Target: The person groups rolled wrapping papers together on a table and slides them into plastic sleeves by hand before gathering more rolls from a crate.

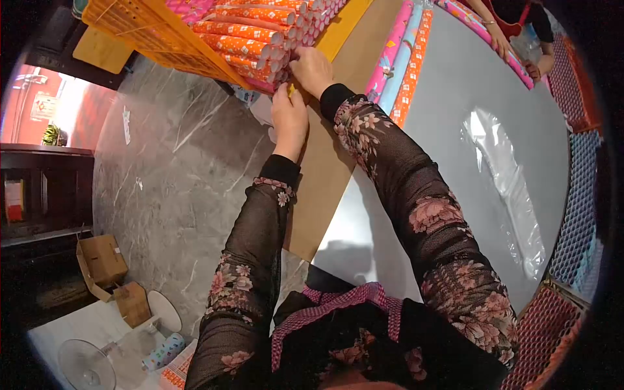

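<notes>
Both my hands are at the near corner of a yellow crate (156,29) filled with orange patterned paper rolls (244,45). My left hand (289,120) has its thumb and fingertips pressed together around a small yellow piece (292,90). My right hand (312,70) is bent against the open ends of the lowest rolls; its fingertips are partly hidden, and I cannot make out what they hold. To the right of my right hand, a pink roll (390,52), a light blue roll (404,58) and an orange roll (414,65) lie side by side on the grey table (448,149).
Clear plastic film (510,188) lies on the table's right part. At the upper right, a co-worker's hands (517,55) touch another pink roll (481,32). Brown board (318,195) runs along the table's left edge. Cardboard boxes (104,260) stand at the lower left.
</notes>
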Action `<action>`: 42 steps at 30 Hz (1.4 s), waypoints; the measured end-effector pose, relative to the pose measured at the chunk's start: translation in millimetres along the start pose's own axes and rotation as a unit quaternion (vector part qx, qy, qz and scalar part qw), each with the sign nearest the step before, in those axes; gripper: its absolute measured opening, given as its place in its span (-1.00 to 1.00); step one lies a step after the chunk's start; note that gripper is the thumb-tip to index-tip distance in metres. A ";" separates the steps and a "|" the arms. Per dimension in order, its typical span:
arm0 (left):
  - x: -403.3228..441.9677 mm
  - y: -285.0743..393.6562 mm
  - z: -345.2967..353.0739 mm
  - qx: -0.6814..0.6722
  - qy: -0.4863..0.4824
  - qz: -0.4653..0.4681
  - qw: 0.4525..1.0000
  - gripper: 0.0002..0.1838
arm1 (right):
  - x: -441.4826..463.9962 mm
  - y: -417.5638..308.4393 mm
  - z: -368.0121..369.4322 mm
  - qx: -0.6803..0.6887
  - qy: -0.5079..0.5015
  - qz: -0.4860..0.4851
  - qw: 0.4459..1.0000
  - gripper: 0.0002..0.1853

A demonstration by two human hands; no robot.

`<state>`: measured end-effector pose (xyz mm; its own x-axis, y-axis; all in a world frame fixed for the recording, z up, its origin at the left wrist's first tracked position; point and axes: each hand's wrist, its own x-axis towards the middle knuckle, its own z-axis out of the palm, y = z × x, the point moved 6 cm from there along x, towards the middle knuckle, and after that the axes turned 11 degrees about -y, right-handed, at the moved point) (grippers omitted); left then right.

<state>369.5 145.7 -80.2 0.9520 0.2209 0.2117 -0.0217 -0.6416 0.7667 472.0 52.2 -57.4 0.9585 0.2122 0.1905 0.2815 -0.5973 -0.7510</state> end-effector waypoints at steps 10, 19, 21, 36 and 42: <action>0.7 0.1 0.7 -0.017 -0.017 -0.012 1.000 -0.57 | -4.4 -6.9 0.1 -0.039 0.054 -0.054 0.996 -0.83; -1.4 0.5 -0.7 0.021 -0.013 -0.017 1.000 -0.57 | -2.6 -8.3 -0.3 -0.040 0.066 -0.048 0.996 -0.82; -1.8 -1.1 -0.5 0.019 -0.015 -0.025 0.999 -0.56 | 1.0 -6.3 1.9 -0.039 0.049 -0.035 0.997 -0.82; -0.2 -2.1 1.7 0.014 -0.015 -0.015 1.000 -0.59 | 0.4 -3.5 1.4 -0.024 0.022 -0.025 0.999 -0.81; -0.5 -1.4 1.0 -0.005 -0.025 -0.032 0.999 -0.57 | 1.2 -5.0 0.9 -0.008 0.029 -0.024 0.999 -0.81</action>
<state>369.4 145.7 -81.9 0.9654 0.2250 0.1316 0.0376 -0.6198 0.7839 471.8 56.0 -54.0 0.9447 0.1953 0.2635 0.3276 -0.5992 -0.7305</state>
